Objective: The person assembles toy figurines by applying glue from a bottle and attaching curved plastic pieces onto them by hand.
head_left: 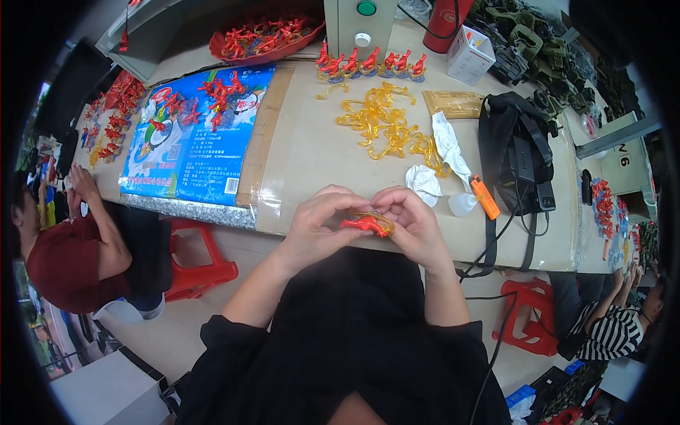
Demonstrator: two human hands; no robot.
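Note:
Near the table's front edge, a small red figurine [365, 223] with a clear yellow curl along it is pinched between both my hands. My left hand [317, 218] has its thumb and fingers closed on the figurine's left end. From the other side my right hand [416, 223] grips its right end, where a bit of purplish clear plastic shows. Beyond my hands lies a loose heap of curled clear yellow plastic pieces [381, 117]. Behind that heap, several finished-looking red figurines [370, 62] with yellow curls and purplish bases stand in a row.
Right of the heap are crumpled white tissue [423, 184], an orange lighter-like item [484, 197] and a black bag [517, 142] with cables. A red tray [263, 59] of red parts stands back left, beyond a blue printed sheet [191, 166]. Co-workers sit at both sides.

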